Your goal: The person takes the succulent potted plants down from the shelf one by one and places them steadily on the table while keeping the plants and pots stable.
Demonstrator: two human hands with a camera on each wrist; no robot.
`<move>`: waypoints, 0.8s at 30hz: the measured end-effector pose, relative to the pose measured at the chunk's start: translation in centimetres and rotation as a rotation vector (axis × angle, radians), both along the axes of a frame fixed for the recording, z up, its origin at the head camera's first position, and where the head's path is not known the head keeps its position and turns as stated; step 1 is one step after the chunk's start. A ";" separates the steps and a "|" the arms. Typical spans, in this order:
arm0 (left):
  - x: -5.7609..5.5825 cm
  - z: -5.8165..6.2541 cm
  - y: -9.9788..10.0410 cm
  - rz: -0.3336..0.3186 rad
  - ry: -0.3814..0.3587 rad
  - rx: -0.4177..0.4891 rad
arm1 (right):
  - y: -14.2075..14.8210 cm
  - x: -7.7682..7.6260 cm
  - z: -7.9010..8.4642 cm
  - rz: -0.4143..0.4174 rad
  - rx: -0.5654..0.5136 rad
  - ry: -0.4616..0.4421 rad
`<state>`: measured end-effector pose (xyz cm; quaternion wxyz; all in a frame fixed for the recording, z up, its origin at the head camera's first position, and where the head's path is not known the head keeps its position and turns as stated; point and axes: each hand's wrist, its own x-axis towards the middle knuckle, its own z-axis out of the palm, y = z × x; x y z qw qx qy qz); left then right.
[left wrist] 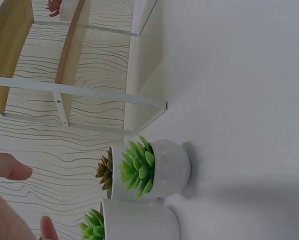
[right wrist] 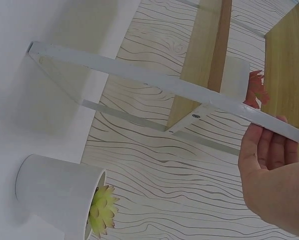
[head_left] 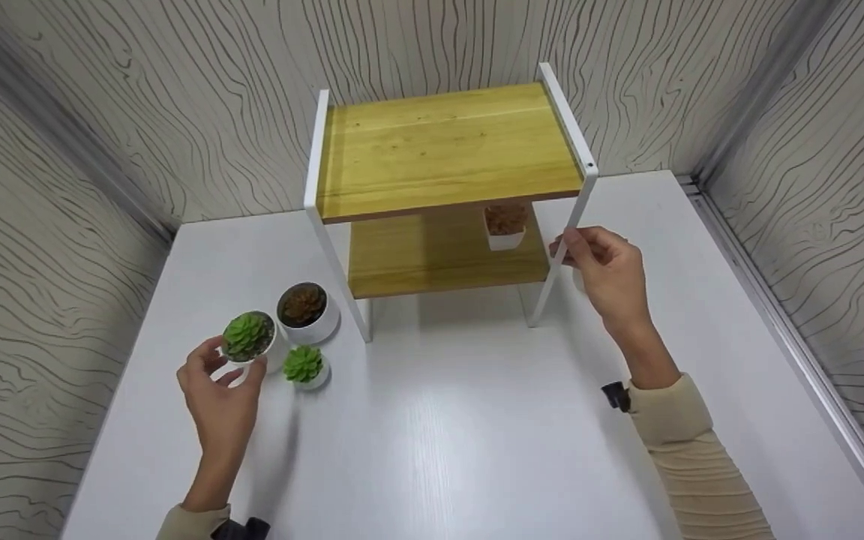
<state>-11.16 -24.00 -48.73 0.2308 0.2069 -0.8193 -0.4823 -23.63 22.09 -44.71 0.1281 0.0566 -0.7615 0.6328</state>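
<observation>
At the left, my left hand (head_left: 220, 397) reaches around a green succulent in a white pot (head_left: 248, 336), its fingers and thumb spread. The left wrist view shows that hand above and apart from the same pot (left wrist: 142, 220). Beside it stand a brown succulent in a white pot (head_left: 310, 315) and a smaller green succulent (head_left: 304, 366). My right hand (head_left: 612, 274) pinches the front right leg of a two-tier wooden shelf (head_left: 447, 146), thumb in front and fingers behind. A reddish succulent in a square white pot (head_left: 505, 227) sits on the lower tier.
A yellow-green succulent in a white pot (right wrist: 62, 190) stands to the right of the shelf, mostly hidden by my right hand in the head view. The white table (head_left: 432, 435) extends in front. Wood-patterned panels (head_left: 237, 97) enclose the back and sides.
</observation>
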 end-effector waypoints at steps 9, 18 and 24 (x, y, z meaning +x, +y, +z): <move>-1.1 1.0 1.1 -0.174 0.100 0.000 | -0.2 0.5 0.8 -0.036 0.002 -0.015; -2.3 1.9 2.0 -0.284 0.127 0.010 | -0.5 2.0 2.4 -0.095 -0.067 -0.027; -3.5 2.5 3.2 -0.340 0.131 0.045 | -0.8 3.0 3.5 -0.092 -0.100 -0.028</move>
